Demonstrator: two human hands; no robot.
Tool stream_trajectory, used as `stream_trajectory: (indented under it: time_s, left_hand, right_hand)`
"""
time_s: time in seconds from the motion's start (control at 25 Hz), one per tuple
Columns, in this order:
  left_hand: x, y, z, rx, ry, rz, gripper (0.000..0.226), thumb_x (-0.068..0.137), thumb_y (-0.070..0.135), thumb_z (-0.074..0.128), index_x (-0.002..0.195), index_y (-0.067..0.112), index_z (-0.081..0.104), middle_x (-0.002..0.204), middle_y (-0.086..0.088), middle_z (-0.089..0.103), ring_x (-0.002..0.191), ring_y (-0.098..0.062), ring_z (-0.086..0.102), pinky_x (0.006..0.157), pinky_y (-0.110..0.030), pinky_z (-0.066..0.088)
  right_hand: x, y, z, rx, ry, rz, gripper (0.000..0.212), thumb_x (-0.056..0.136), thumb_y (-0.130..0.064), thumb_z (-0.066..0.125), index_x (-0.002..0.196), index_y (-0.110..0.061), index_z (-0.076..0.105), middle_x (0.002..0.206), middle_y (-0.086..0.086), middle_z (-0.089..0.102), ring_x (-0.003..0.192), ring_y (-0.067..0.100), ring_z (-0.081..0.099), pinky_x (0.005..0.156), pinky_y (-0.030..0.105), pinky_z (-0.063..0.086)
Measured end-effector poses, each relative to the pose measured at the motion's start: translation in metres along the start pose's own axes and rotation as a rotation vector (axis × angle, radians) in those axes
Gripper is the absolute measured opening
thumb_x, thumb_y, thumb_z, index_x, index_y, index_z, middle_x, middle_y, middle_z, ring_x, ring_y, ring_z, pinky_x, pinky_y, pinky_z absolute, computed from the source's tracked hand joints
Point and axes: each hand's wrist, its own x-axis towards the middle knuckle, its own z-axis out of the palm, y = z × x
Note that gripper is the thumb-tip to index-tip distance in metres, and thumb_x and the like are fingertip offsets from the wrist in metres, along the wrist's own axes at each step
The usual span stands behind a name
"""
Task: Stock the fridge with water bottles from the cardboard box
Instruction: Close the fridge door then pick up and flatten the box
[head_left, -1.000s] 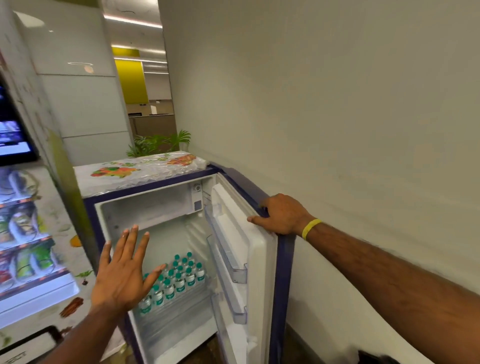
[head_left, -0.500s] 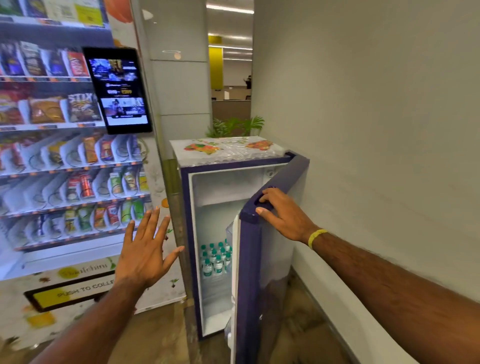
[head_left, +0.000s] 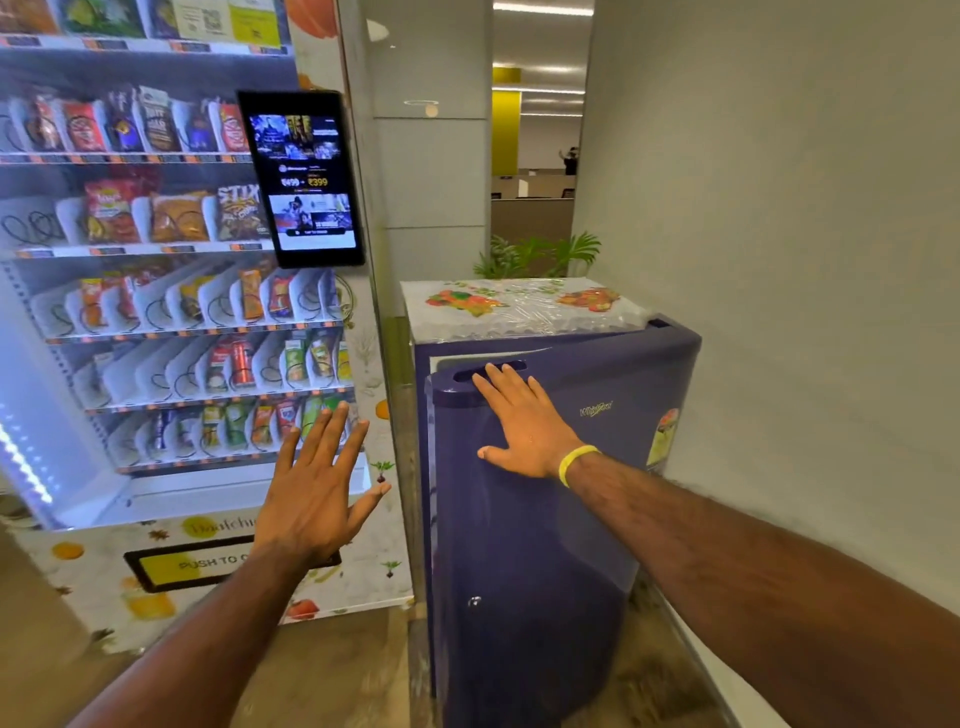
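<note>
Centre right of frame, my right hand (head_left: 524, 426) lies flat on the upper door (head_left: 535, 571) of the fridge (head_left: 467, 344), fingers straight and gripping nothing, placed, I judge, to push it closed; a thin gap shows along the top. My left hand (head_left: 317, 488) hovers open with fingers spread at lower centre, before the vending machine (head_left: 156, 312). The fridge stands upright, long axis vertical, door facing me. No bottles or box are in view.

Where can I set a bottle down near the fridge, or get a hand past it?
The plastic-covered fridge top has nothing standing on it. The floor before the vending machine is bare too. Tight spots: the strip between the fridge door and the right wall, and the slim gap at the door's edge, where the right hand presses flat.
</note>
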Motion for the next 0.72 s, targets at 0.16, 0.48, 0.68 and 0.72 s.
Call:
stream_trajectory:
  time_s: [0.16,0.48,0.68,0.72]
  left_hand:
    - [0.017,0.006,0.014,0.009,0.001,-0.007,0.081,0.092,0.072,0.018,0.152,0.018,0.028,0.161,-0.009,0.017,0.148,-0.029,0.015,0.117,-0.052,0.012]
    - [0.034,0.003,0.045,0.032,-0.062,-0.025,0.081,0.091,0.073,0.027,0.152,0.020,0.029,0.161,-0.009,0.019,0.148,-0.029,0.016,0.118,-0.050,0.006]
    - [0.032,-0.004,0.054,0.036,-0.086,-0.063,0.081,0.090,0.074,0.026,0.153,0.022,0.027,0.161,-0.009,0.016,0.149,-0.028,0.012,0.119,-0.046,-0.002]
    - [0.030,-0.005,0.057,0.044,-0.091,-0.065,0.081,0.091,0.074,0.025,0.153,0.022,0.027,0.162,-0.008,0.014,0.149,-0.027,0.011,0.119,-0.048,0.001]
  right_hand:
    - [0.048,0.006,0.014,-0.078,-0.069,-0.001,0.104,0.085,-0.053,0.062,0.156,-0.023,-0.007,0.164,0.004,-0.014,0.151,0.025,-0.011,0.122,0.050,-0.001]
    - [0.100,0.010,0.037,-0.120,-0.096,0.028,0.119,0.077,-0.055,0.068,0.155,-0.020,-0.016,0.162,0.007,-0.021,0.149,0.029,-0.018,0.119,0.053,-0.006]
    - [0.094,0.006,0.040,-0.143,-0.022,0.039,0.111,0.082,-0.055,0.063,0.155,-0.019,-0.012,0.162,0.008,-0.019,0.150,0.030,-0.016,0.120,0.054,-0.003]
    - [0.091,0.003,0.042,-0.151,-0.001,0.039,0.108,0.084,-0.055,0.061,0.156,-0.019,-0.010,0.162,0.008,-0.018,0.149,0.031,-0.016,0.120,0.054,-0.003]
